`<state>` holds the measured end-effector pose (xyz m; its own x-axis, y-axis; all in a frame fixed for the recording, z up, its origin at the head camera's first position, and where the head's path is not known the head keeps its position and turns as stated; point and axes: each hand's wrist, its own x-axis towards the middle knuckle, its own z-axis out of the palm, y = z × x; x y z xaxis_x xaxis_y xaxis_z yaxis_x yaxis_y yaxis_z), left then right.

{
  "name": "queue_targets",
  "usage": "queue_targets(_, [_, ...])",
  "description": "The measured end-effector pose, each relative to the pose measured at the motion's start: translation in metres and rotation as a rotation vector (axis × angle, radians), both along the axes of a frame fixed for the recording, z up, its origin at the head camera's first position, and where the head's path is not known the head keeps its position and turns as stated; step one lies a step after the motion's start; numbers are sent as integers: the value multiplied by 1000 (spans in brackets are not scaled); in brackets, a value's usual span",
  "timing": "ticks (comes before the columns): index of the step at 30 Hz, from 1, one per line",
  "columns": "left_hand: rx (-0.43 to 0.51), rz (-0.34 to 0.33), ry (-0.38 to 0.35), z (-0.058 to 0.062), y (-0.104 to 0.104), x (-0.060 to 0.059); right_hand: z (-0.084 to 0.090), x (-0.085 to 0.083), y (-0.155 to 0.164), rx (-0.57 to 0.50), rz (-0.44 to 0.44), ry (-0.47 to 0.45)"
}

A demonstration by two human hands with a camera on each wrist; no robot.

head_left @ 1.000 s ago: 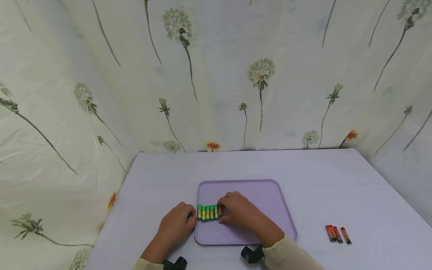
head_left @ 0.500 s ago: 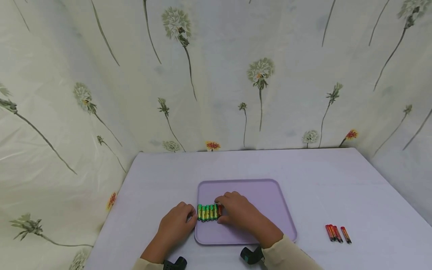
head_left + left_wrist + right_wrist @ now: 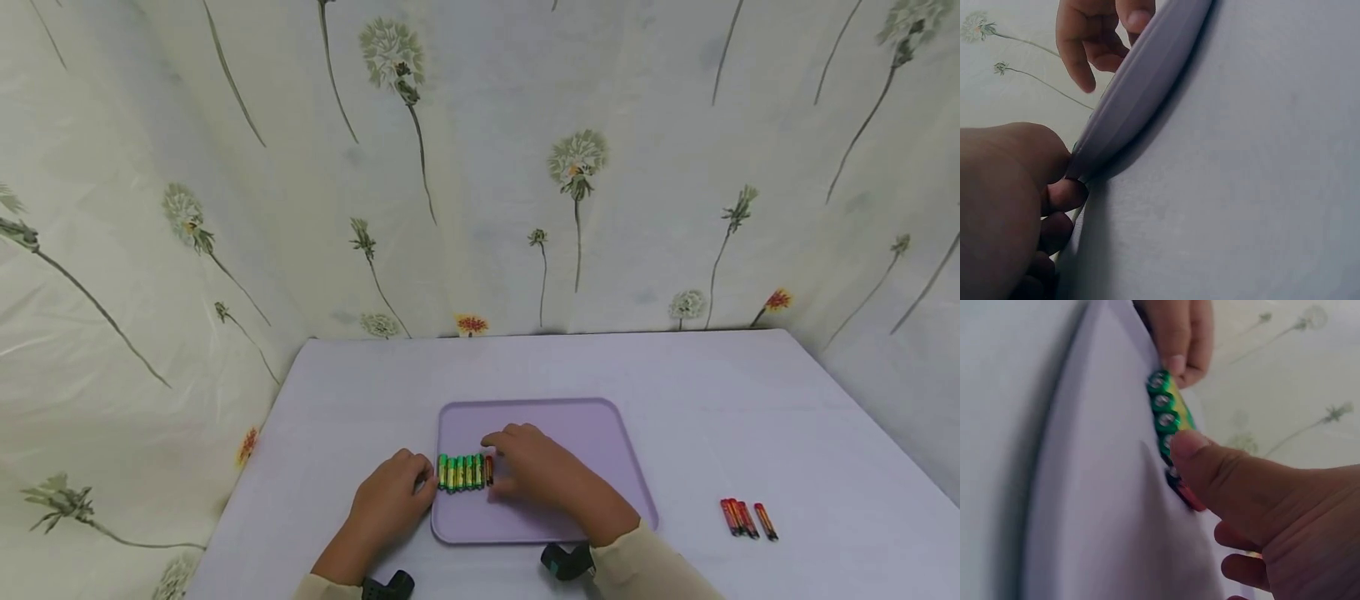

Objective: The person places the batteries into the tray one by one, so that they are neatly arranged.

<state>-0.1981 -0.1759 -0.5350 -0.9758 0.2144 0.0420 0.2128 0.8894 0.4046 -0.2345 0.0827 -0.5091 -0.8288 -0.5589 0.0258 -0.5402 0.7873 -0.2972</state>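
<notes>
A person in beige sleeves [image 3: 648, 567] works at a pale table [image 3: 360, 375], where 4 loose red batteries [image 3: 748, 520] lie at right, 3 close together and 1 just apart. The left hand [image 3: 393, 498] pinches the left rim of a lilac tray [image 3: 592, 442]. Over the tray, the right hand [image 3: 538, 471] has thumb and index finger spread just beside 1 red battery [image 3: 489, 472], lying at the right end of a row of 5 green batteries [image 3: 461, 473]. Behind hangs a flower-print backdrop [image 3: 480, 167].
</notes>
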Motion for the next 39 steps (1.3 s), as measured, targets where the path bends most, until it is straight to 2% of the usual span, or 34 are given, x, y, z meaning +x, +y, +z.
queue_targets(7, [3,-4,-4,2,0,2,19,-3,34,-98,-103,-107])
queue_targets(13, [-3,-3,-7,2,-1,1,25,2,71,-137,-179,-63])
queue_targets(19, [3,-6,-15,2,0,0,25,5,108,-156,-167,-1])
queue_targets(23, [0,5,-30,2,1,0,25,8,134,-166,-194,-6])
queue_targets(31, [8,-3,-29,2,0,2,23,19,188,-114,-277,-60])
queue_targets(39, [5,19,-28,0,1,1,18,32,234,-62,-346,-114])
